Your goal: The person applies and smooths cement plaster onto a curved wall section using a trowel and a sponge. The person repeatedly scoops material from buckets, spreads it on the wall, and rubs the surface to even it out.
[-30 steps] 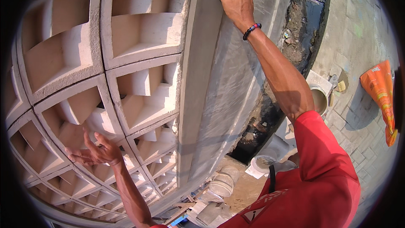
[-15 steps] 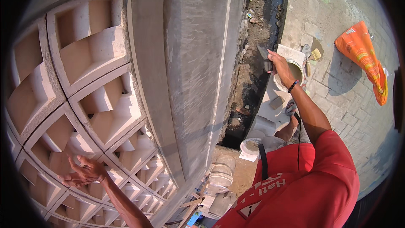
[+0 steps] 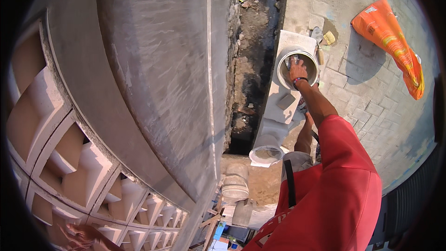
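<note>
My right hand reaches down into a white bucket that stands on a pale board. Its fingers are closed on a small flat trowel, only partly visible inside the bucket's rim. At the lower left, my left hand is held against or just in front of the pale ventilation-block wall. Its fingers are stretched apart with nothing in them; whether they touch the blocks I cannot tell. To the right of that wall runs a band of smooth grey plaster, streaked with damp marks.
A muddy drain runs between the plaster and the paving. Beside the bucket lie a trowel, a brush and a yellow sponge. Another tub stands nearer. An orange sack lies to the right.
My right hand has gone from above the drain, beside the bucket, down into the bucket with the trowel. My left hand sits lower in the picture as the view has shifted right.
</note>
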Tool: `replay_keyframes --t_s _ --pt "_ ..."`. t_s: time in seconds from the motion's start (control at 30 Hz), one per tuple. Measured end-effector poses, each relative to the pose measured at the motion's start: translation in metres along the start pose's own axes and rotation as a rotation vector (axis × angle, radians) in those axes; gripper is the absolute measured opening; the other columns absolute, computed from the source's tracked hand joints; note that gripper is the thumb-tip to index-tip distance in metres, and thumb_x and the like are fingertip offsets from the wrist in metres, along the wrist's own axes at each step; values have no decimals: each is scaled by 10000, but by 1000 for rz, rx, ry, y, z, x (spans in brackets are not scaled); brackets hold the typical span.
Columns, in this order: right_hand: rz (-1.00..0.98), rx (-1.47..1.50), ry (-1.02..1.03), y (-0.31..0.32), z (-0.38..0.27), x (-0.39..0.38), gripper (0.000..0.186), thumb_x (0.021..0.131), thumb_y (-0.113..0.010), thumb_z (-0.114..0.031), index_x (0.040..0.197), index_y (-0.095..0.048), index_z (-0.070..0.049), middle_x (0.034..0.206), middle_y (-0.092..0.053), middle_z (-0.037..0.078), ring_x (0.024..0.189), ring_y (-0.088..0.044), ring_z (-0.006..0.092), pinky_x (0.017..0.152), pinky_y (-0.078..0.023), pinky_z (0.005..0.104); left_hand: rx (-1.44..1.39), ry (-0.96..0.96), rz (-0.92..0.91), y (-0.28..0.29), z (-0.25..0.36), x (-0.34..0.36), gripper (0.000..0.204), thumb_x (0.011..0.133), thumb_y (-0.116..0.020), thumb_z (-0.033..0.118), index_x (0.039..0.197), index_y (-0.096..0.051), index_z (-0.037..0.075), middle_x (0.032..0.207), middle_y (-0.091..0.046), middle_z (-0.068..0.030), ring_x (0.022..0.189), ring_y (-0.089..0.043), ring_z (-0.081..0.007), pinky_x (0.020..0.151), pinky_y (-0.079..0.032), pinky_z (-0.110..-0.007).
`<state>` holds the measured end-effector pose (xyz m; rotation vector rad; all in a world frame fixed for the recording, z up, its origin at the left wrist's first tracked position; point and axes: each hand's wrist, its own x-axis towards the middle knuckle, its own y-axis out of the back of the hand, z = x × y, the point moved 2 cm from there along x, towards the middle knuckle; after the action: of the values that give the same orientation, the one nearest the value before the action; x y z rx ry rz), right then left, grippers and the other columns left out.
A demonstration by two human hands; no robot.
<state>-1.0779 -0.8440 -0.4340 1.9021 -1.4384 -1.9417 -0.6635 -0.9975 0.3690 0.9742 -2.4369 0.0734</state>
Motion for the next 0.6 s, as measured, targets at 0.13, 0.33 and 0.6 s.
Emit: replay_keyframes --t_s 0.13,0.33,0.6 --pt "-1 -11 -71 -19 14 10 639 817 -629 -144 1404 -386 -212 1248 -417 232 1071 -557 439 910 -492 469 -34 -62 6 10 -3 6 408 930 -496 551 1133 -695 259 1330 -518 -134 1333 -309 -284 1063 -215 -489" --pt "-72 173 -144 16 5 -10 712 780 -601 -420 1434 -406 -217 1230 -512 326 1133 -526 479 965 -429 529 5 -58 58 24 29 25 314 936 -536 321 1180 -669 176 1403 -486 -120 1368 -289 -306 1099 -188 -473" --pt "-67 352 50 102 4 -56 713 731 -658 -321 1390 -468 -129 1151 -555 329 1095 -553 457 958 -443 476 -9 86 -52 29 29 18 341 916 -547 277 1231 -630 178 1549 -277 -132 1433 -155 -335 1107 -126 -525"
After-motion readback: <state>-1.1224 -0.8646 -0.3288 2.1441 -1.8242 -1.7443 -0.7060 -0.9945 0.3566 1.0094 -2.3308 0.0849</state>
